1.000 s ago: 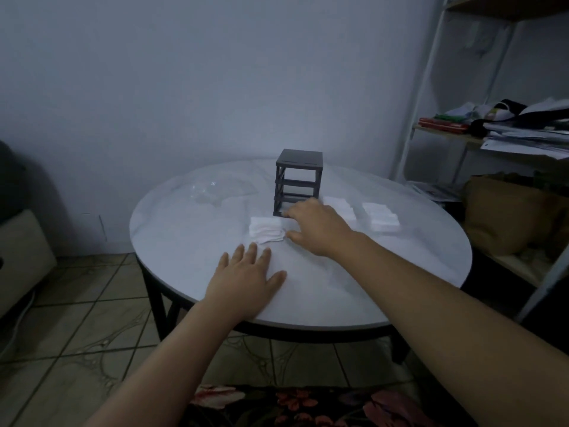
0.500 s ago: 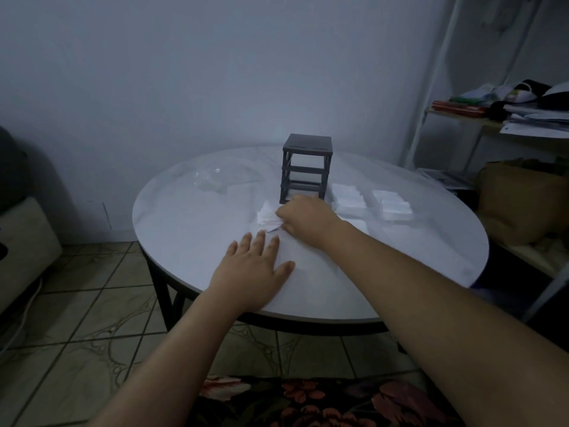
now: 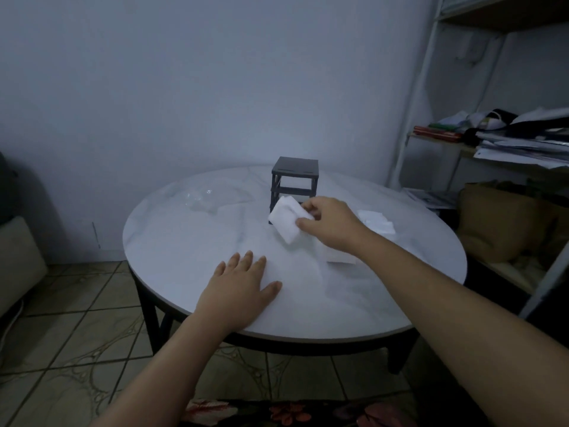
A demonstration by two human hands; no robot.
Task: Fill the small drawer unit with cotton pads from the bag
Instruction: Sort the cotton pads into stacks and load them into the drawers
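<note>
We see a round white table (image 3: 191, 241) carrying everything. Dark drawer unit (image 3: 294, 180) stands upright toward the far side; its frame slots look open and we can't tell if any pads sit inside. Clear bag (image 3: 212, 200) lies crumpled far left, contents unreadable. Loose white pad stacks (image 3: 377, 221) rest on the tabletop right of the unit. Left hand (image 3: 237, 292) lies flat on the near tabletop, fingers spread, holding nothing. Right hand (image 3: 331, 224) pinches a stack of cotton pads (image 3: 286, 220) between thumb and fingers, raised just in front of the unit's lower section.
</note>
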